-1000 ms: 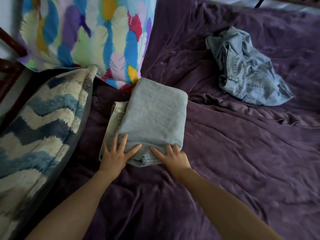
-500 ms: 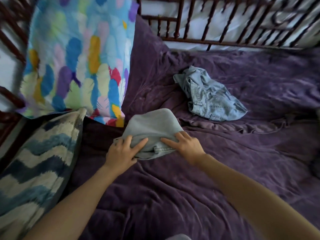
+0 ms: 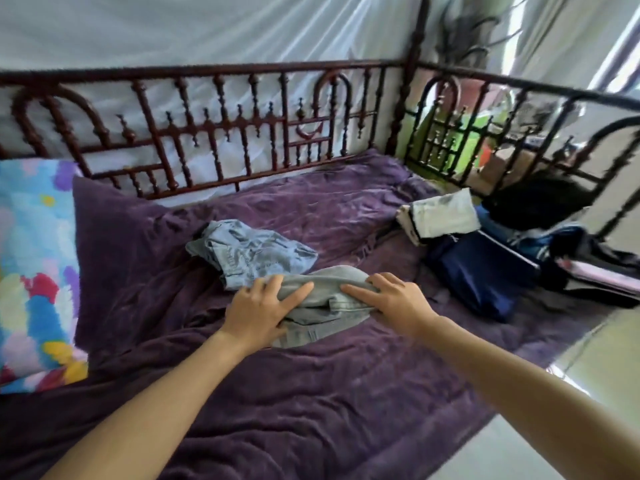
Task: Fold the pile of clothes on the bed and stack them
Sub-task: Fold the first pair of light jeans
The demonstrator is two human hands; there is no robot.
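Your left hand (image 3: 258, 311) and right hand (image 3: 393, 303) grip the folded jeans (image 3: 327, 289); crumpled denim (image 3: 252, 252) just behind them probably needs folding.

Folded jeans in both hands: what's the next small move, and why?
Probably carry the folded jeans rightward onto the folded stack: the left hand and right hand both grip them, the fold looks finished, and the crumpled denim lies unfolded behind.

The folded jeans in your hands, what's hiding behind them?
Crumpled blue jeans lie on the purple bedspread just behind the folded jeans. Their near edge is covered.
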